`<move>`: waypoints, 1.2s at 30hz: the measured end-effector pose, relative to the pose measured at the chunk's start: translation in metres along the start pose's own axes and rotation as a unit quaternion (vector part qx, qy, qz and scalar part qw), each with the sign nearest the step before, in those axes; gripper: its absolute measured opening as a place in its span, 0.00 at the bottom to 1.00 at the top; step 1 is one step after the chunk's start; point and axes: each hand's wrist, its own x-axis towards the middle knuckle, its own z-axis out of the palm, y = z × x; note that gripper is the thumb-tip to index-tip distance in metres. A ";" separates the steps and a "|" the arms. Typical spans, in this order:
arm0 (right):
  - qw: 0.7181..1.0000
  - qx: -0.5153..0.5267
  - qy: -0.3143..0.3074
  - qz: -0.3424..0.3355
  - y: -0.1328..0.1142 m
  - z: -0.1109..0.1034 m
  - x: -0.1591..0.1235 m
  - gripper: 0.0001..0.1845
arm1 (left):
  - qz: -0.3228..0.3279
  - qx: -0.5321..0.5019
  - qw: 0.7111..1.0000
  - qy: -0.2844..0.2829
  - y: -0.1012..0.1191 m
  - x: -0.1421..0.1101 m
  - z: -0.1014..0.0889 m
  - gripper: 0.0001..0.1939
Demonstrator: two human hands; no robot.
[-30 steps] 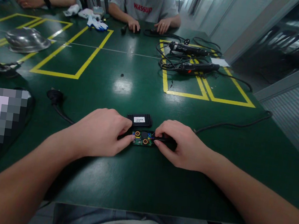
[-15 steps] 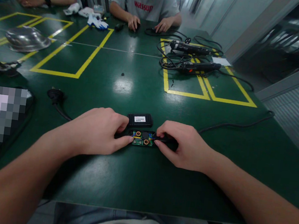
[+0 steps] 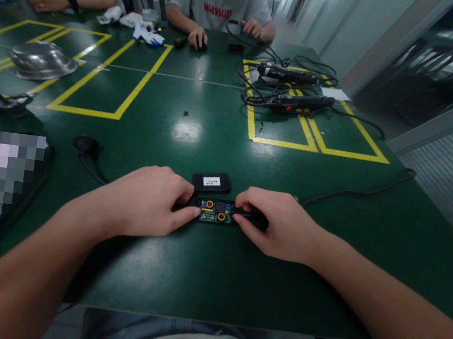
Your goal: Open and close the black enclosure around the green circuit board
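In front of me on the green table lies a circuit board (image 3: pixel 216 212) in an open black housing, with two copper-coloured ring coils and coloured wires. My left hand (image 3: pixel 160 202) is closed around the black cable at the board's left end, its thumb touching the housing edge. At the opposite end, my right hand (image 3: pixel 273 222) pinches the other black cable where it meets the housing. Just behind the board rests a black cover (image 3: pixel 211 182) with a white printed label. The left cable leads to a black power plug (image 3: pixel 86 145).
Two black electric screwdrivers (image 3: pixel 290 74) with tangled cords lie at the back right inside yellow tape outlines. A shiny metal bowl-like part (image 3: pixel 43 60) sits at the left. White-blue gloves (image 3: pixel 148 35) lie near two people across the table. A pixelated panel stands at the near left.
My hands stay at the two ends of the board, with only slight shifts. Across the table, a person's hand has lifted a cable, leaving a small black object on the surface.
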 end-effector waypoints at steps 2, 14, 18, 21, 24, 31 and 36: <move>1.000 -0.002 -0.001 -0.002 0.000 0.000 0.000 0.02 | 0.005 -0.006 1.000 0.001 -0.001 0.000 0.001 0.19; 0.999 0.014 0.027 -0.027 -0.003 -0.006 0.002 0.05 | 0.030 -0.091 0.995 -0.019 -0.006 -0.003 -0.007 0.18; 0.999 0.015 0.029 -0.028 -0.002 -0.007 0.002 0.05 | 0.037 -0.099 0.994 -0.020 -0.009 -0.003 -0.007 0.16; 0.999 0.018 0.028 -0.025 -0.002 -0.007 0.002 0.05 | 0.042 -0.110 0.993 -0.014 -0.011 -0.003 -0.006 0.17; 0.999 0.022 0.020 -0.022 -0.002 -0.007 0.002 0.05 | 0.042 -0.119 0.992 -0.017 -0.011 -0.004 -0.007 0.17; 0.999 0.025 0.018 -0.026 -0.002 -0.007 0.002 0.05 | 0.043 -0.121 0.991 -0.023 -0.012 -0.004 -0.006 0.17; 1.000 0.027 -0.003 -0.010 -0.002 -0.005 0.002 0.06 | 0.041 -0.115 0.992 -0.032 -0.012 -0.003 -0.004 0.15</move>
